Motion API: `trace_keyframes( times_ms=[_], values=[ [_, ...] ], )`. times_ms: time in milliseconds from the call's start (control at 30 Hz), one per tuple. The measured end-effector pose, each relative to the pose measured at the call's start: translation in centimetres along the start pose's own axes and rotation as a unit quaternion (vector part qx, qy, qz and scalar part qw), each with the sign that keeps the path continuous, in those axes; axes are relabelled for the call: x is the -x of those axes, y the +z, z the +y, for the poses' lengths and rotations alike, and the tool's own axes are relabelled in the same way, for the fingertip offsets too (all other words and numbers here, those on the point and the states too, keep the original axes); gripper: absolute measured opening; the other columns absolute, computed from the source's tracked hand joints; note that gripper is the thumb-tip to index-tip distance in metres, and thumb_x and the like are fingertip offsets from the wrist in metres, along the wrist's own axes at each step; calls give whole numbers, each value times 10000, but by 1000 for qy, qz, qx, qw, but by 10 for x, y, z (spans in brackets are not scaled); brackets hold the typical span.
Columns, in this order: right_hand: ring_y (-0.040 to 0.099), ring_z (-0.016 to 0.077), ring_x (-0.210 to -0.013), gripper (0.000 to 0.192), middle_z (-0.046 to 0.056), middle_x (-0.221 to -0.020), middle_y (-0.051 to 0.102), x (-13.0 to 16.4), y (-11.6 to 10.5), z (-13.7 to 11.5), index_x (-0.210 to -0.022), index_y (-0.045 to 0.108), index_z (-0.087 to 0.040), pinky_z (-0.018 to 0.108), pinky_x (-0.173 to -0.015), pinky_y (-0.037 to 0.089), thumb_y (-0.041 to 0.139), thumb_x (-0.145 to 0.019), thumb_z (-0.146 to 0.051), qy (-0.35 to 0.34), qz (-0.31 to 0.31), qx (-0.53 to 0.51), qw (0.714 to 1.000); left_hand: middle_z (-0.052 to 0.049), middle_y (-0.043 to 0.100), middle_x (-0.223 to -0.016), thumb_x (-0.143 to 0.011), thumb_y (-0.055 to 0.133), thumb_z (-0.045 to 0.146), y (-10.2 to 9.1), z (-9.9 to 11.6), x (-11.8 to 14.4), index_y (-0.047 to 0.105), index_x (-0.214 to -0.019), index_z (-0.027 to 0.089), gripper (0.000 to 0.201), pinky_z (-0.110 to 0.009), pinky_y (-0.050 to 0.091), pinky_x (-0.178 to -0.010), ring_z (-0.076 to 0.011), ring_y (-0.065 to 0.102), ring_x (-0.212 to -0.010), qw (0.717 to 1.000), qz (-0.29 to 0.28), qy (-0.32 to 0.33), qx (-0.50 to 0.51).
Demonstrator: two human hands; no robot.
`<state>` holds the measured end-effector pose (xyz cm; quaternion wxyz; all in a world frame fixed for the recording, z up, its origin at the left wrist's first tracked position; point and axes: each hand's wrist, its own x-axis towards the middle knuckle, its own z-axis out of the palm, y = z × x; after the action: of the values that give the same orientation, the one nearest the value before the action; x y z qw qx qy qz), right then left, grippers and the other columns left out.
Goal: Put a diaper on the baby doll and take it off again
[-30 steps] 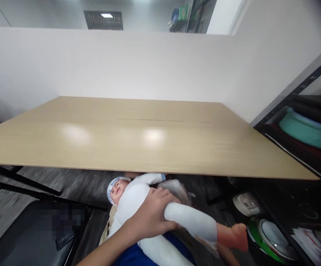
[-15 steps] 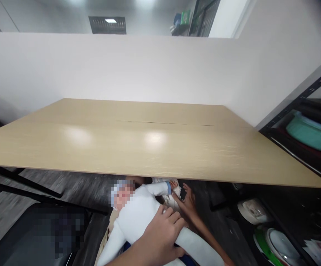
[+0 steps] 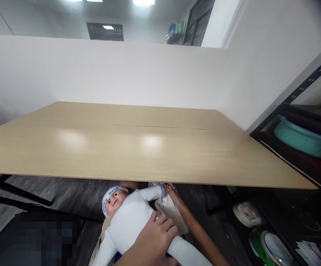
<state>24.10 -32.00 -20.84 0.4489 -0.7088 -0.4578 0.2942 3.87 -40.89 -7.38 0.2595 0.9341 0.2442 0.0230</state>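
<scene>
Baby doll (image 3: 130, 218) lies face up below the tabletop's (image 3: 138, 147) near edge, at 6 o'clock in the head view, head toward 10 o'clock. White suit, white cap with blue lettering. One doll arm stretches toward 1 o'clock, blue cuff just under the tabletop edge.

Left hand (image 3: 153, 242) sits on the doll's torso/hip, fingers (image 3: 164, 225) curled and pressed onto the white suit, gripping it from above.

Right forearm runs from 5 o'clock up toward the doll's outstretched arm. Right hand (image 3: 169, 189) is mostly hidden under the tabletop edge, next to the doll's cuff; cannot tell if the fingers are spread or closed, or whether they grip anything.

Crumpled pale cloth (image 3: 171, 210) lies just beside the doll, between its torso and the right forearm.

Black metal shelf rack (image 3: 296, 92) at 3 o'clock: teal tub (image 3: 304, 138) on the upper shelf, plates and bowls (image 3: 262, 240) lower down at 4 o'clock. Grey wood-look floor (image 3: 66, 192) under the tabletop. White partition wall (image 3: 121, 70) behind it.
</scene>
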Motion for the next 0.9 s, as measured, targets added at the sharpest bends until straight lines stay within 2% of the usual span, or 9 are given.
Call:
trace_keyframes(
  times_ms=[133, 200, 300, 367, 467, 567, 633, 733, 900],
  values=[
    [661, 375, -1265, 621, 140, -1306, 708, 17, -34, 12, -1281, 662, -178, 539, -1056, 574, 558, -997, -720, 23, 28, 3, 999, -47, 706, -1207, -817, 858, 527, 0, -3, -1, 649, -1204, 218, 538, -471, 421, -1082, -299, 634, -1157, 1000, -2, 16, -14],
    [601, 399, -1355, 712, 175, -1410, 663, 31, -57, 11, -1327, 620, -186, 573, -1129, 517, 552, -928, -771, 3, 48, 12, 999, -43, 707, -1191, -828, 866, 547, -2, -2, -1, 655, -1218, 228, 546, -461, 428, -1058, -295, 642, -1145, 999, -5, 24, -24],
    [618, 350, -1339, 582, 175, -1415, 670, 50, -84, -13, -1368, 621, -193, 550, -1185, 476, 608, -964, -611, -114, 17, 57, 992, -45, 712, -1168, -830, 873, 600, -3, -2, -1, 663, -1209, 231, 569, -444, 432, -1018, -293, 645, -1122, 998, 3, 37, -48],
    [639, 316, -1320, 446, 143, -1390, 692, 58, -90, -40, -1395, 644, -218, 519, -1186, 483, 591, -1020, -454, -188, -56, 97, 976, -44, 713, -1136, -872, 811, 664, 0, -4, 0, 666, -1188, 238, 550, -432, 431, -983, -286, 645, -1089, 997, 24, 49, -57],
    [626, 280, -1357, 448, 106, -1469, 656, 57, -78, -82, -1485, 621, -256, 455, -1178, 506, 567, -1043, -304, -255, -195, 136, 937, -35, 704, -1074, -949, 666, 745, 9, -10, 2, 664, -1190, 260, 542, -423, 421, -935, -267, 642, -1015, 992, 75, 79, -64],
    [579, 285, -1415, 579, 97, -1558, 592, 49, -47, -110, -1574, 550, -263, 449, -1205, 482, 601, -1001, -206, -310, -263, 212, 889, -18, 694, -1035, -974, 666, 698, 15, -17, 8, 658, -1219, 277, 487, -412, 402, -877, -242, 627, -934, 981, 138, 108, -84],
    [584, 315, -1392, 592, 115, -1517, 613, 46, -24, -121, -1560, 569, -242, 476, -1184, 490, 634, -975, -184, -328, -269, 285, 860, -1, 686, -1004, -1023, 685, 541, 17, -21, 14, 657, -1225, 286, 326, -394, 383, -841, -218, 608, -891, 971, 185, 114, -104],
    [608, 355, -1317, 434, 156, -1397, 655, 48, 2, -128, -1378, 694, -184, 486, -1090, 542, 725, -949, -241, -337, -266, 362, 827, 17, 671, -949, -1080, 641, 341, 20, -26, 23, 671, -1205, 296, 136, -371, 374, -839, -192, 584, -857, 951, 263, 113, -114],
    [599, 357, -1302, 256, 156, -1370, 668, 58, 14, -124, -1131, 745, -183, 491, -1082, 542, 814, -927, -322, -350, -236, 387, 820, 21, 652, -873, -1112, 585, 314, 30, -31, 28, 705, -1179, 297, 139, -342, 387, -835, -172, 554, -796, 921, 350, 138, -102]
  ],
)
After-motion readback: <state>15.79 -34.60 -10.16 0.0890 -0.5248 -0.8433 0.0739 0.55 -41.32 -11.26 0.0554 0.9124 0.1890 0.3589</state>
